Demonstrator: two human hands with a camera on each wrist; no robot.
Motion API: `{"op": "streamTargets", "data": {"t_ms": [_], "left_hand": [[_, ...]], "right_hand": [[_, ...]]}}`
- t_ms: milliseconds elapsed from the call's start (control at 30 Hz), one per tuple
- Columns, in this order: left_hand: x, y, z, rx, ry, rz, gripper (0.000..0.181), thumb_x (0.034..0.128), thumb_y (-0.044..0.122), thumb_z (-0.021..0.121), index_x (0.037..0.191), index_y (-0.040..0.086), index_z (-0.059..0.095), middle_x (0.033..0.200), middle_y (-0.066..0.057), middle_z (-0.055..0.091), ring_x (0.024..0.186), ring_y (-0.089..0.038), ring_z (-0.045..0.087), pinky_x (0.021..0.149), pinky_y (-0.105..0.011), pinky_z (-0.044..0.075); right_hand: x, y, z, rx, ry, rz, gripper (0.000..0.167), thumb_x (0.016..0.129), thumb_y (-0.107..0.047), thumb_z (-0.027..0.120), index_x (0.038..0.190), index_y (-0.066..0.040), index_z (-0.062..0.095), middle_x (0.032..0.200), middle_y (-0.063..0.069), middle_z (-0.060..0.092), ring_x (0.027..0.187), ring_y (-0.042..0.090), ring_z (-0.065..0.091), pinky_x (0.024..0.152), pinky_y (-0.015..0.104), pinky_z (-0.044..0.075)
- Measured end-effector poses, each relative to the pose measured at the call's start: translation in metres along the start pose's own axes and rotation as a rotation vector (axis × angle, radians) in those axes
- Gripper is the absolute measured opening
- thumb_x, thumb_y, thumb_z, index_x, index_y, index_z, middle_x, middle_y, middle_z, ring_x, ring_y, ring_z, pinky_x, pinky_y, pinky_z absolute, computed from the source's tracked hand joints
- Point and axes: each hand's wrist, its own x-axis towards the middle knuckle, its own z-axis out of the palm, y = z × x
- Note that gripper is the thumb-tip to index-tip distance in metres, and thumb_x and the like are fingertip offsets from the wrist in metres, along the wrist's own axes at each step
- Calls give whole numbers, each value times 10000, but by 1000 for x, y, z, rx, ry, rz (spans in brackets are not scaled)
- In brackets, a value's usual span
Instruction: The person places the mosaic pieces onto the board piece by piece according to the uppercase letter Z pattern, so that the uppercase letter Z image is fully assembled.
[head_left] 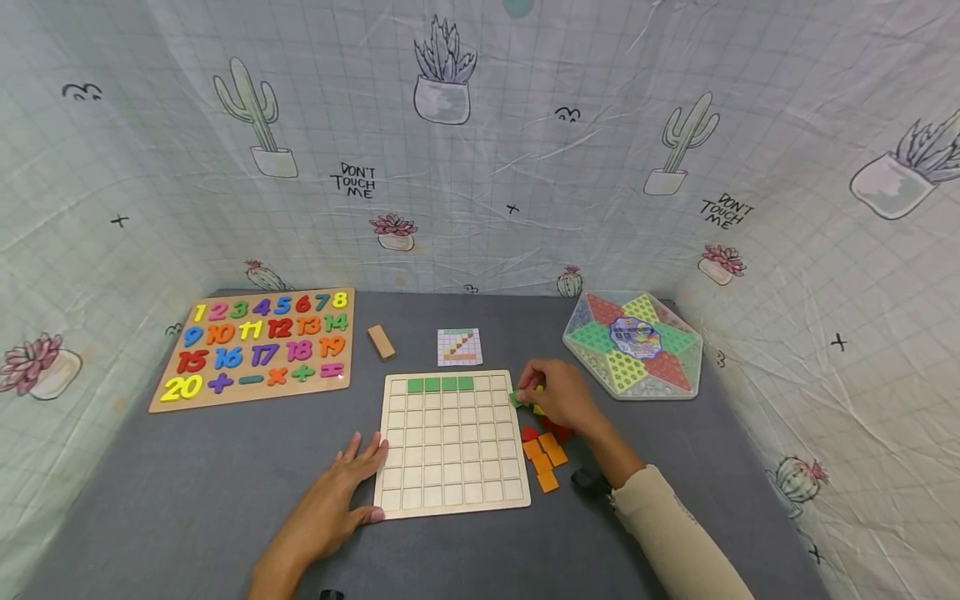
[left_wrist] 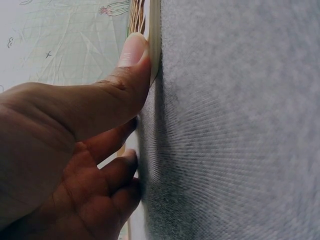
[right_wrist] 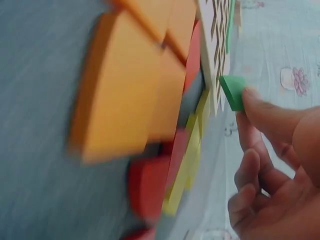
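Note:
A square wooden grid board lies flat on the table, with several green tiles side by side in its top row. My left hand rests at the board's left edge, fingers spread. In the left wrist view its thumb touches the board's side. Over the board's upper right corner, my right hand pinches a small green tile between thumb and finger. Beside the board lie loose orange tiles, red tiles and yellow tiles, the latter two partly hidden under that hand in the head view.
A pattern card and a small wooden block lie behind the board. At the back left is a number board; a hexagonal game box sits at the back right. Printed cloth hangs behind the table.

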Motion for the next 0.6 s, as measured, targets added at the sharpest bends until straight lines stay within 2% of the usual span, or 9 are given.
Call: {"op": "streamTargets", "data": {"t_ms": [200, 600], "left_hand": [[0, 0, -1, 4, 3, 9, 933, 804, 165, 910, 1612, 81, 451, 1721, -95, 344, 1639, -407, 200, 1310, -646, 211], [-1, 1, -1, 2, 8, 8, 926, 806, 162, 912, 1609, 79, 457, 1720, -97, 345, 1640, -403, 200, 1312, -641, 212]], "right_hand": [[16, -16, 16, 21, 43, 77, 158, 913, -234, 865, 863, -210, 717, 784, -27, 676, 709, 172, 582, 640, 314, 473], [43, -35, 37, -17, 67, 135, 170, 885, -207, 884, 803, -182, 737, 733, -17, 674, 664, 159, 600, 594, 281, 453]]}}
